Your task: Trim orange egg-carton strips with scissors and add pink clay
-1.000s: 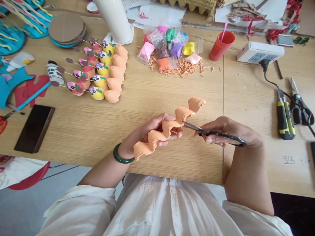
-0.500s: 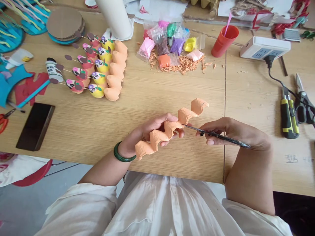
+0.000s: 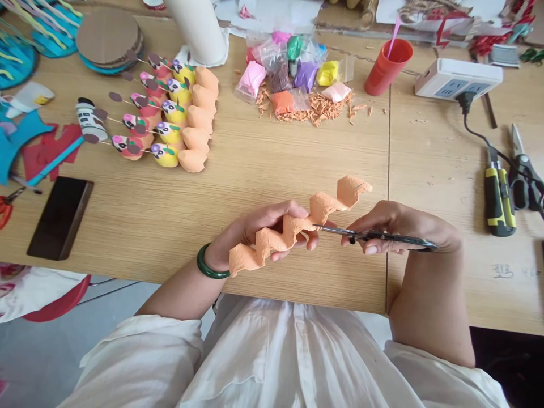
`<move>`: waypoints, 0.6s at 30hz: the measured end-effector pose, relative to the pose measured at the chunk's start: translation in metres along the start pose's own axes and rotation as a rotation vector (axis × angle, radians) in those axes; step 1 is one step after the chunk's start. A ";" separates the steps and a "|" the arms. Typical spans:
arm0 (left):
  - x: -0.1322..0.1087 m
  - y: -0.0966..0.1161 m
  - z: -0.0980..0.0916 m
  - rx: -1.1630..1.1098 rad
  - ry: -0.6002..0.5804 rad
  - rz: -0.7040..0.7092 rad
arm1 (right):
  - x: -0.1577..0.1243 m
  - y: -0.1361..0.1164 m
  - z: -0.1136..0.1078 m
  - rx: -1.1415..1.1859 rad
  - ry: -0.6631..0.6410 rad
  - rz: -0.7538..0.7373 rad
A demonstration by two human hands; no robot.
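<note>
left hand (image 3: 259, 232) closed around the orange egg-carton strip (image 3: 297, 224), a wavy row of joined cups held just above the bench (image 3: 297, 158), near its front edge; fingers wrap the middle cups, two cups stick out past the fingertips toward the far right, one cup hangs back over the wrist by the green bangle (image 3: 210, 266). right hand (image 3: 391, 226) closed on the handles of the scissors (image 3: 374, 235), blades pointing left, tips meeting the strip right beside the left fingertips, at the dip between two cups. judgement: the cut goes well if the blades sit in the thin valley between cups rather than in a cup wall, with the strip pinched close to the cut line so the pulp does not flex, and the left thumb and fingertips kept clear behind the blades; short snips should tear the pulp less than one long bite. whether the blades are parted or shut cannot be told, they show only as a thin line. beyond the left hand lie finished orange cups with painted bird figures (image 3: 170, 119), and farther out bags of coloured clay (image 3: 293, 73) over orange shavings. against the frame half a second ago: the strip has tipped a little, its free end now higher and farther right; the scissors lie flatter, more level with the bench edge, tips at about the same valley; both grips are unchanged.
</note>
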State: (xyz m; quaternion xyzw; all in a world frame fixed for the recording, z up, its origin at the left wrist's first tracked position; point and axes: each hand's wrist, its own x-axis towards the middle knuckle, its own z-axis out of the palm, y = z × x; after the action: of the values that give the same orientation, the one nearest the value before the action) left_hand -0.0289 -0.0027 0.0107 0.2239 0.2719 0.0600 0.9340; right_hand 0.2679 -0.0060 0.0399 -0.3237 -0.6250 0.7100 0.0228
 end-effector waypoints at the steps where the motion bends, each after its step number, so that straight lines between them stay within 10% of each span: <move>1: 0.000 0.000 0.001 0.010 -0.021 -0.004 | 0.000 0.002 -0.001 0.041 -0.026 0.014; 12: -0.008 -0.003 0.008 0.053 -0.115 -0.033 | 0.010 0.009 0.002 0.313 -0.285 -0.041; 18: 0.005 -0.002 -0.008 -0.056 -0.120 0.110 | 0.014 0.010 0.004 0.391 -0.116 -0.099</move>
State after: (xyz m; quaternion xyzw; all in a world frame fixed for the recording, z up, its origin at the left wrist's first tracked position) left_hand -0.0289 0.0000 0.0019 0.2153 0.2012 0.1051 0.9498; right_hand 0.2586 -0.0054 0.0248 -0.2404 -0.4909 0.8332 0.0840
